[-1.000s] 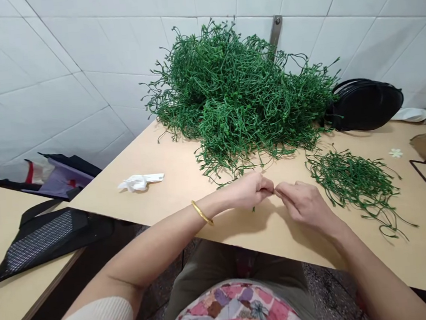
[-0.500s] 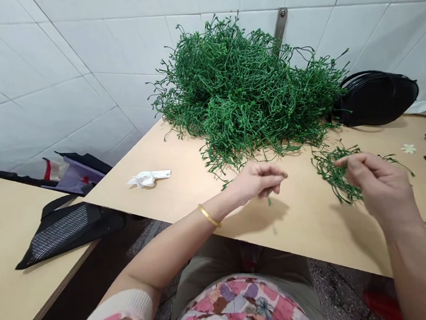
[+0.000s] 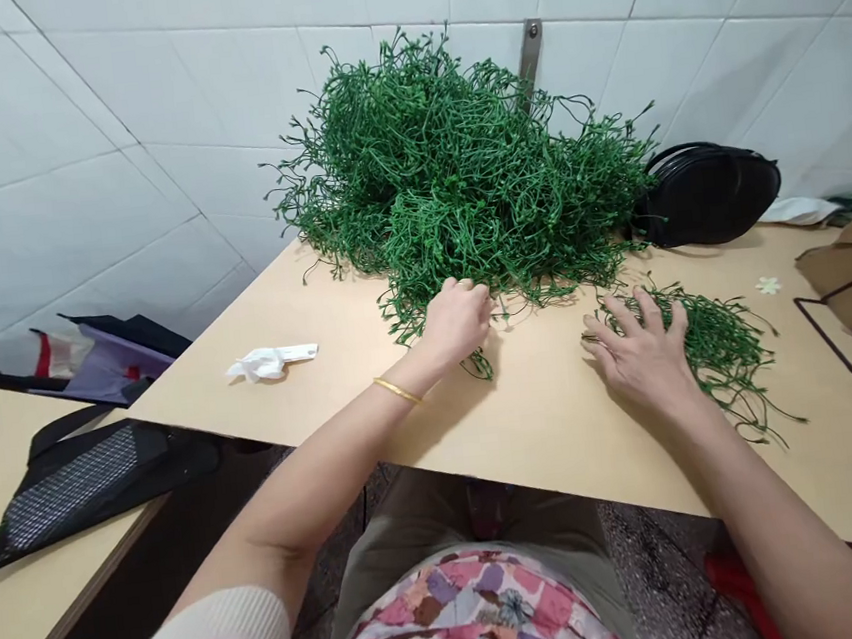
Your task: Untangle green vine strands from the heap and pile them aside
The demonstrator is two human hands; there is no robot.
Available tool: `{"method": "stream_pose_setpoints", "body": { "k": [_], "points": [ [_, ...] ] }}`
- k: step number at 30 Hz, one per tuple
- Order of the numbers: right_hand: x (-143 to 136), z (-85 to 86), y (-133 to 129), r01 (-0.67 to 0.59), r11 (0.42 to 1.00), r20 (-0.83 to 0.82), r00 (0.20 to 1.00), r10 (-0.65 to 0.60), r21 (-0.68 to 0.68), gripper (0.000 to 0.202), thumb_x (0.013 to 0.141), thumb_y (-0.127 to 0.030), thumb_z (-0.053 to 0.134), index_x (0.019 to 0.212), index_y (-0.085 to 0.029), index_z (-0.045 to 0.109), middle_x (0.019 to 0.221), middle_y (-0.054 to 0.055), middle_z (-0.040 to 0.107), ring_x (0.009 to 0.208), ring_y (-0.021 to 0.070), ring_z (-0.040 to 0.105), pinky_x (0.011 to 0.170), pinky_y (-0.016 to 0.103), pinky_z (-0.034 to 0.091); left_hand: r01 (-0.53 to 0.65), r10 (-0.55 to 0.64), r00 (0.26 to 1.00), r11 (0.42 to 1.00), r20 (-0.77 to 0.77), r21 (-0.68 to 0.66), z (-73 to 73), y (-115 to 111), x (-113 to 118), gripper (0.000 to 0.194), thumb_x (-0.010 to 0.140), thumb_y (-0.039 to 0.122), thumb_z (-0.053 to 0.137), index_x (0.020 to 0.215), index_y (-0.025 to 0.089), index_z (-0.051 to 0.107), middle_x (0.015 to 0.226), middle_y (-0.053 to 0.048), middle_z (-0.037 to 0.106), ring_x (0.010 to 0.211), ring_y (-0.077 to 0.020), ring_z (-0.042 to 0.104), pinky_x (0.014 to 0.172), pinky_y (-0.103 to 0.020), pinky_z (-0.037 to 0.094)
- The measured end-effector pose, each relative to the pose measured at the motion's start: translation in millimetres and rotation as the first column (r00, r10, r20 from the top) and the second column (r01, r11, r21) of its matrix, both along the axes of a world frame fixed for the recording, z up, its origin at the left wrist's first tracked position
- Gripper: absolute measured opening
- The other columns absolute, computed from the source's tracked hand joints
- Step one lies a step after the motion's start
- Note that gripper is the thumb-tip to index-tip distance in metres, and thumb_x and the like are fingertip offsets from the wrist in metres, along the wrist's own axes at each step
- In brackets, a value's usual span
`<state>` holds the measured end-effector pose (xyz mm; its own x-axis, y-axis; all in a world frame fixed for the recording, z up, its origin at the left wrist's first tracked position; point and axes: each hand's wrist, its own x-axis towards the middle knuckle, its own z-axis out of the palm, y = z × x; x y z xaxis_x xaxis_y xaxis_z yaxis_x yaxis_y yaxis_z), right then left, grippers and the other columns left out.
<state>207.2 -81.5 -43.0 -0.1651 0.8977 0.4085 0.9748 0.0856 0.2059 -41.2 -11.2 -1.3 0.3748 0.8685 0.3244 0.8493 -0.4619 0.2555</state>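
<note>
1. Head view: the left hand (image 3: pixel 458 321) has its fingers curled inward at the front edge of the large heap (image 3: pixel 472 174); its fingertips are hidden, so I cannot tell whether its grip holds the green stems (image 3: pixel 480 365) that show beneath it. The right hand (image 3: pixel 644 354) is wide, fingers spread over the left end of the small pile (image 3: pixel 729 335), with nothing visibly pinched.

2. Half a second ago the left hand was raised over bare wood with fingertips together, and the right hung above the small pile. Now both are lower and well apart, which suggests each is working at its own lot of stems rather than on one shared piece.

3. Stems under the left hand stick out toward the near edge, slightly to the right, their ends curling. The small pile's long axis slants from far left to near right, loose ends trailing that way. The large heap runs left to right along the tiled wall (image 3: pixel 146 75), its single stems tangled every way.

4. Farther out on the tabletop (image 3: pixel 541 419), a black bag (image 3: pixel 711 194) stands beside the heap's right end, and a crumpled white tissue (image 3: pixel 261 366) lies off to the left.
</note>
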Motion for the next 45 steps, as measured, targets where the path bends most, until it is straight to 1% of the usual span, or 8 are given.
{"method": "stream_pose_setpoints", "body": {
  "k": [5, 11, 19, 26, 30, 34, 38, 45],
  "points": [
    [50.9, -19.6, 14.8, 0.198, 0.97, -0.008, 0.98, -0.201, -0.14, 0.049, 0.091, -0.047, 0.025, 0.129, -0.029, 0.051, 0.143, 0.01, 0.04, 0.134, 0.0395, 0.02, 0.097, 0.069, 0.015, 0.061, -0.017, 0.952, 0.989, 0.306, -0.135, 0.7, -7.8, -30.5, 0.028, 0.084, 0.031, 0.042, 0.07, 0.015, 0.06, 0.067, -0.003, 0.055, 0.068, -0.0141, 0.049, 0.068, -0.028, 0.039],
    [94.7, -25.6, 26.2, 0.24, 0.965, -0.137, 0.958, -0.254, -0.107, 0.05, 0.089, -0.048, 0.031, 0.128, -0.024, 0.052, 0.138, 0.02, 0.041, 0.128, 0.0446, 0.027, 0.091, 0.069, 0.02, 0.102, 0.274, 0.656, 0.891, 0.703, -0.442, -2.3, -7.7, -42.7, 0.023, 0.078, 0.033, 0.046, 0.065, 0.015, 0.052, 0.059, 0.001, 0.049, 0.055, -0.009, 0.047, 0.052, -0.021, 0.034],
    [9.5, 9.6, 14.8, 0.01, 0.998, -0.355, 0.935, 0.013, 0.065, 0.033, 0.086, -0.035, 0.041, 0.097, -0.016, 0.066, 0.105, 0.017, 0.063, 0.104, 0.0321, 0.05, 0.087, 0.047, 0.036, 0.015, 0.075, 0.962, 0.946, 0.264, -0.324, -18.1, -25.6, -30.2, 0.02, 0.076, 0.033, 0.054, 0.083, 0.016, 0.062, 0.073, -0.004, 0.062, 0.062, -0.014, 0.049, 0.057, -0.025, 0.032],
    [-68.0, 21.8, 15.2, -0.388, 0.868, -0.772, 0.635, 0.009, -0.31, 0.039, 0.081, -0.051, 0.048, 0.085, -0.016, 0.065, 0.069, 0.004, 0.062, 0.063, 0.0156, 0.052, 0.059, 0.028, 0.037, 0.145, -0.092, 0.98, 0.936, 0.174, -0.32, -12.1, -47.3, -8.1, 0.025, 0.084, 0.028, 0.041, 0.079, 0.016, 0.063, 0.069, -0.006, 0.062, 0.062, -0.0156, 0.051, 0.058, -0.026, 0.032],
    [-87.1, 16.6, 6.8, -0.483, 0.793, -0.699, 0.708, 0.103, -0.372, 0.024, 0.081, -0.039, 0.05, 0.083, -0.018, 0.062, 0.064, 0.001, 0.059, 0.06, 0.0143, 0.049, 0.058, 0.027, 0.033, 0.048, -0.019, 0.991, 0.975, 0.135, -0.216, -8.8, -34.7, -10.7, 0.026, 0.084, 0.028, 0.04, 0.076, 0.017, 0.062, 0.069, -0.006, 0.06, 0.065, -0.0169, 0.051, 0.059, -0.027, 0.031],
    [-77.4, 18.4, 2.1, -0.424, 0.847, -0.604, 0.78, 0.162, -0.32, 0.015, 0.08, -0.024, 0.046, 0.073, -0.019, 0.058, 0.069, 0.003, 0.061, 0.065, 0.0152, 0.049, 0.061, 0.027, 0.031, 0.049, 0.008, 0.968, 0.974, 0.251, -0.222, -10.7, -18.6, -4.1, 0.026, 0.083, 0.029, 0.042, 0.073, 0.017, 0.062, 0.067, -0.005, 0.059, 0.064, -0.0154, 0.049, 0.059, -0.026, 0.03],
    [-57.5, 25.4, 7.0, -0.381, 0.905, -0.55, 0.805, 0.224, -0.188, 0.013, 0.079, -0.023, 0.045, 0.072, -0.019, 0.056, 0.069, 0.004, 0.06, 0.066, 0.0164, 0.049, 0.063, 0.028, 0.031, 0.238, -0.05, 0.87, 0.914, 0.491, -0.33, -14.5, -4.4, 19.7, 0.025, 0.078, 0.033, 0.05, 0.064, 0.014, 0.06, 0.057, 0.0, 0.052, 0.056, -0.0104, 0.042, 0.055, -0.024, 0.029],
    [-51.6, 34.3, 20.3, -0.358, 0.917, -0.564, 0.8, 0.203, -0.178, 0.016, 0.081, -0.022, 0.043, 0.068, -0.019, 0.051, 0.065, 0.003, 0.056, 0.062, 0.0147, 0.046, 0.06, 0.028, 0.03, 0.547, 0.136, 0.465, 0.733, 0.875, -0.405, -19.8, 0.7, 38.3, 0.029, 0.076, 0.039, 0.055, 0.068, 0.012, 0.059, 0.058, 0.003, 0.049, 0.046, -0.0038, 0.034, 0.046, -0.02, 0.026]
  ]
}}
